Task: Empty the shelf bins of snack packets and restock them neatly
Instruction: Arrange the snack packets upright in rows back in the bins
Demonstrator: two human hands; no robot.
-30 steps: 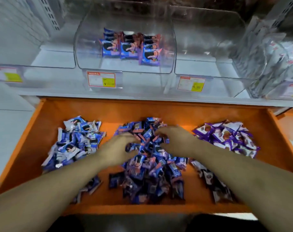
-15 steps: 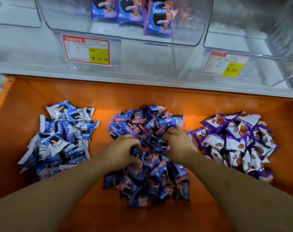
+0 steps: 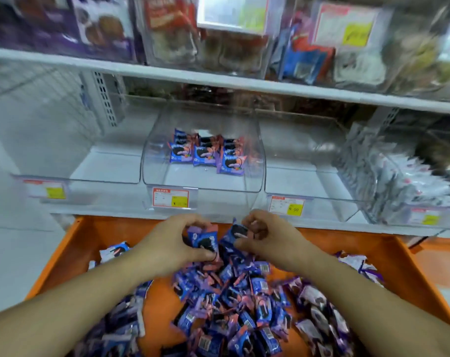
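Head view looks down over an orange tray (image 3: 95,243) heaped with snack packets, under a white shelf (image 3: 110,212) of clear bins. Left hand (image 3: 167,243) has its grip curled round a blue-and-pink packet (image 3: 203,239), thumb under it and fingers over the top edge, lifted just above the middle pile (image 3: 231,305). Right hand (image 3: 267,238) pinches a second blue packet (image 3: 235,231) by its pink end, close beside the first; the two packets are near each other, and I cannot tell whether they touch. Straight above the hands, the middle bin (image 3: 254,155) holds a small row of matching packets (image 3: 206,154) standing toward its back. Its neighbour, the right bin (image 3: 329,197), has a bare floor. White-and-blue packets (image 3: 114,251) lie at the tray's left side, purple-and-white packets (image 3: 352,264) at its right. Higher up the picture is blurred.
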